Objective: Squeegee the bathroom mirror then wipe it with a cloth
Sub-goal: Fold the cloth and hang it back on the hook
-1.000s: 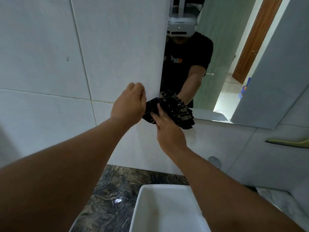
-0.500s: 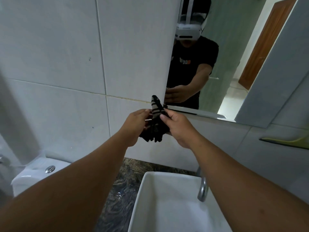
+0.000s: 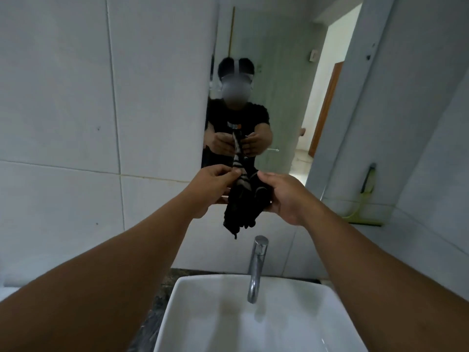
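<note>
A dark cloth (image 3: 245, 201) with pale stripes hangs bunched between my two hands, in front of the lower edge of the bathroom mirror (image 3: 274, 72). My left hand (image 3: 209, 185) pinches its upper left part with fingertips. My right hand (image 3: 286, 196) grips the cloth's right side. The cloth's tail dangles above the tap. A green squeegee (image 3: 363, 201) with a dark handle leans on the wall ledge to the right, apart from both hands. The mirror shows a person in a black shirt holding the same cloth.
A white rectangular basin (image 3: 193, 301) sits below with a chrome tap (image 3: 256, 265) at its back. Dark marble counter (image 3: 152, 313) lies to the basin's left. Grey tiled wall (image 3: 76, 123) fills the left side. The mirror reflects a doorway with a wooden frame.
The view has swung right and up, now facing the mirror and basin squarely. Both hands moved right with the cloth, which hangs lower and looser between them.
</note>
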